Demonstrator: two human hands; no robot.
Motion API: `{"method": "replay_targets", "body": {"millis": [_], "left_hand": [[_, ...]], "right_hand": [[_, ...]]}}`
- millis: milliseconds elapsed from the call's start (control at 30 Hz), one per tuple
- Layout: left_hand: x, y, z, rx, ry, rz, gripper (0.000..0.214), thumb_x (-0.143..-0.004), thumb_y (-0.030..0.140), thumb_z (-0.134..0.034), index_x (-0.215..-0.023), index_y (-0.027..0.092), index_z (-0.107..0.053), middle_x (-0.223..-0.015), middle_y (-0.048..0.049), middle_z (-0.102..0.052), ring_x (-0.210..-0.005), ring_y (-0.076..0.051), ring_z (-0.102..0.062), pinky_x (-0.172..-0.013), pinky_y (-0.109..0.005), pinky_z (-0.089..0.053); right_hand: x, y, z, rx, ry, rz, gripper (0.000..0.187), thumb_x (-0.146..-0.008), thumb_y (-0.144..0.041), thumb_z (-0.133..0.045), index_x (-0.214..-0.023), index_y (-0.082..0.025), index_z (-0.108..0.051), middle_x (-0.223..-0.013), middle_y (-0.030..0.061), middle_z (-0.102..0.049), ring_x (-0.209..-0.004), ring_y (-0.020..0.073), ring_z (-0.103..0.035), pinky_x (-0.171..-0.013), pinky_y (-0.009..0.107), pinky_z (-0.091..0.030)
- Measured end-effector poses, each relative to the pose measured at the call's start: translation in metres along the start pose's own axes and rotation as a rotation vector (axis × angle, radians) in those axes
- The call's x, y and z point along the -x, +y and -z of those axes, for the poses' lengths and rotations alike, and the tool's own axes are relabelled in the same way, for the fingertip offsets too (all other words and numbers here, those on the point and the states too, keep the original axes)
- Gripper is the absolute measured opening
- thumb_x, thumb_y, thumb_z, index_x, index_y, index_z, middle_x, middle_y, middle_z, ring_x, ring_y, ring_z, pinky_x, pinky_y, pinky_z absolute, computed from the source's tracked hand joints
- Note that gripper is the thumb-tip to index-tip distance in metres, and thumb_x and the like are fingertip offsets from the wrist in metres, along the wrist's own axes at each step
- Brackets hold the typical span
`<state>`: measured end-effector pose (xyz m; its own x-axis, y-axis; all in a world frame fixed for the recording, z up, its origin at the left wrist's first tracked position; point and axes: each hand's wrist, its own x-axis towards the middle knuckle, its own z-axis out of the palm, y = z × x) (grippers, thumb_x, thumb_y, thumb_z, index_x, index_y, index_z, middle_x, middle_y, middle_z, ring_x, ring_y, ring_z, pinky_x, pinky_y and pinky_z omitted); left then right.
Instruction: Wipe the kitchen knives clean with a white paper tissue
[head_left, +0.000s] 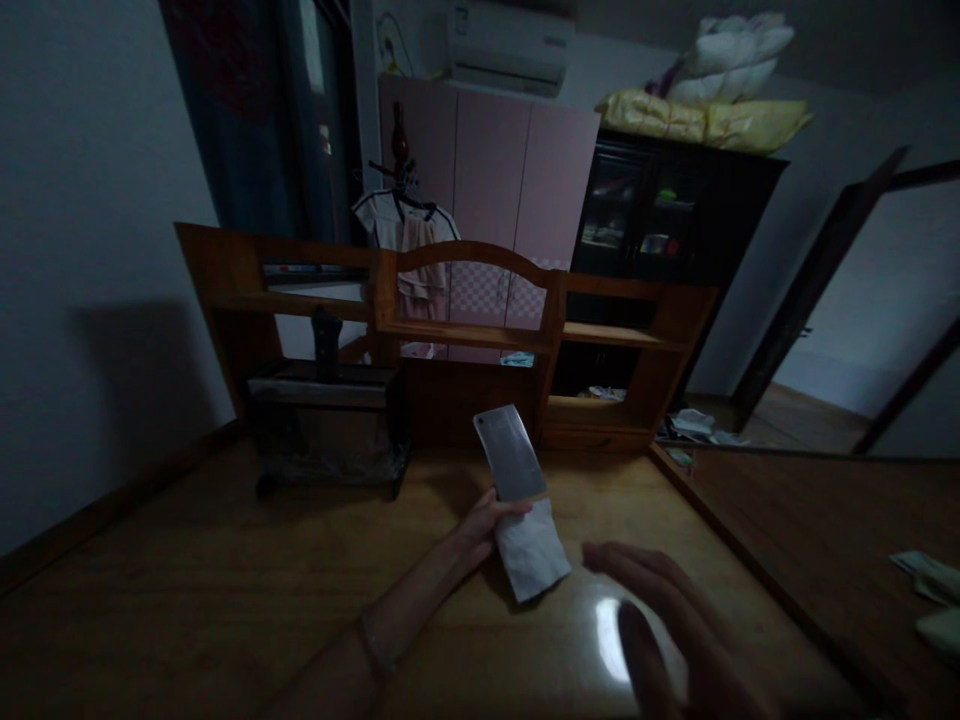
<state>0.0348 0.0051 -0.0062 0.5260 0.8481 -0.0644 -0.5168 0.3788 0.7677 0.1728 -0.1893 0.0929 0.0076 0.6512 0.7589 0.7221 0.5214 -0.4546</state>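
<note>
My left hand [484, 525] grips a flat silver phone [510, 452] held upright over the wooden desk [225, 590], together with a white folded tissue [534, 552] that hangs below it. My right hand [667, 625] hovers low over the desk to the right of the tissue. Its fingers are stretched out and spread, holding nothing. A bright reflection [611, 640] shines on the desk under it.
A wooden shelf unit [480, 330] runs along the desk's back edge, with a dark rack [326, 400] at its left. Behind stand pink wardrobes [517, 170], a black cabinet [675, 210] topped with bedding, and hanging clothes [409, 240]. Papers [930, 590] lie on a second desk at right.
</note>
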Motion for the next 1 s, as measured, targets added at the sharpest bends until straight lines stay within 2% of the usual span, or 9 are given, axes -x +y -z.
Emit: {"method": "replay_targets", "body": {"millis": [67,167,300,400,533,600,733,867,1000], "left_hand": [[-0.001,-0.001,-0.002,-0.006,0.021,-0.003,0.032,-0.070,0.032,-0.073,-0.095,0.013,-0.067,-0.096,-0.0146,-0.070,-0.080,-0.023,-0.066,-0.075,-0.032,-0.050],[-0.005,-0.002,-0.001,-0.060,0.082,-0.047,0.043,-0.074,0.051,-0.065,-0.088,0.010,-0.069,-0.083,-0.0127,-0.071,-0.067,-0.020,-0.065,-0.065,-0.029,-0.049],[-0.011,-0.001,0.003,-0.224,0.169,-0.135,0.040,-0.069,0.047,-0.072,-0.068,0.008,-0.067,-0.061,-0.0075,-0.066,-0.050,-0.013,-0.057,-0.051,-0.022,-0.041],[-0.014,-0.002,0.006,-0.235,0.177,-0.164,0.034,-0.064,0.039,-0.078,-0.068,0.008,-0.066,-0.060,-0.0054,-0.065,-0.050,-0.012,-0.056,-0.050,-0.020,-0.040],[-0.014,-0.007,0.008,-0.188,0.204,-0.229,0.031,-0.065,0.033,-0.078,-0.082,0.011,-0.066,-0.070,-0.0034,-0.067,-0.058,-0.012,-0.059,-0.054,-0.020,-0.044],[-0.014,-0.009,0.009,-0.162,0.206,-0.245,0.032,-0.067,0.033,-0.076,-0.088,0.012,-0.065,-0.074,-0.0037,-0.068,-0.061,-0.013,-0.061,-0.056,-0.022,-0.046],[-0.014,-0.012,0.011,-0.139,0.180,-0.220,0.036,-0.068,0.034,-0.075,-0.094,0.012,-0.063,-0.078,-0.0060,-0.068,-0.060,-0.016,-0.062,-0.056,-0.026,-0.050],[-0.015,-0.012,0.014,-0.142,0.163,-0.206,0.037,-0.068,0.033,-0.076,-0.095,0.010,-0.063,-0.080,-0.0080,-0.069,-0.061,-0.015,-0.063,-0.057,-0.026,-0.051],[-0.019,-0.014,0.017,-0.145,0.158,-0.181,0.041,-0.068,0.035,-0.075,-0.098,0.011,-0.063,-0.083,-0.0094,-0.069,-0.062,-0.017,-0.064,-0.058,-0.028,-0.052]], "right_hand": [[0.000,0.014,-0.037,0.040,-0.148,-0.150,0.039,-0.091,-0.028,-0.044,-0.129,-0.033,-0.050,-0.123,0.0100,-0.059,-0.109,0.0302,-0.059,-0.082,0.044,-0.055],[0.011,0.040,-0.088,0.085,-0.297,-0.217,0.042,-0.091,-0.023,-0.043,-0.133,-0.028,-0.047,-0.133,0.0121,-0.052,-0.113,0.0306,-0.057,-0.087,0.043,-0.053],[0.025,0.051,-0.121,0.024,-0.349,-0.207,0.063,-0.088,-0.005,-0.034,-0.143,-0.035,-0.026,-0.140,0.0084,-0.044,-0.110,0.0240,-0.060,-0.082,0.033,-0.056],[0.030,0.048,-0.125,0.034,-0.337,-0.214,0.074,-0.084,0.002,-0.030,-0.145,-0.038,-0.016,-0.145,0.0066,-0.038,-0.117,0.0242,-0.055,-0.085,0.034,-0.055],[0.037,0.048,-0.124,0.071,-0.356,-0.171,0.077,-0.082,0.006,-0.027,-0.146,-0.035,-0.011,-0.152,0.0045,-0.022,-0.135,0.0255,-0.032,-0.102,0.043,-0.043],[0.043,0.052,-0.124,0.082,-0.366,-0.129,0.077,-0.082,0.007,-0.026,-0.146,-0.033,-0.012,-0.153,0.0040,-0.020,-0.138,0.0247,-0.024,-0.106,0.047,-0.037],[0.058,0.061,-0.118,0.112,-0.405,-0.065,0.078,-0.081,0.008,-0.025,-0.146,-0.032,-0.013,-0.151,0.0032,-0.026,-0.137,0.0222,-0.024,-0.108,0.045,-0.035],[0.072,0.067,-0.106,0.139,-0.491,0.000,0.080,-0.078,0.009,-0.026,-0.147,-0.029,-0.009,-0.152,0.0028,-0.021,-0.138,0.0201,-0.021,-0.110,0.041,-0.033],[0.065,0.063,-0.101,0.159,-0.567,0.006,0.079,-0.078,0.008,-0.026,-0.147,-0.025,-0.008,-0.153,0.0034,-0.017,-0.139,0.0195,-0.018,-0.110,0.039,-0.032]]}}
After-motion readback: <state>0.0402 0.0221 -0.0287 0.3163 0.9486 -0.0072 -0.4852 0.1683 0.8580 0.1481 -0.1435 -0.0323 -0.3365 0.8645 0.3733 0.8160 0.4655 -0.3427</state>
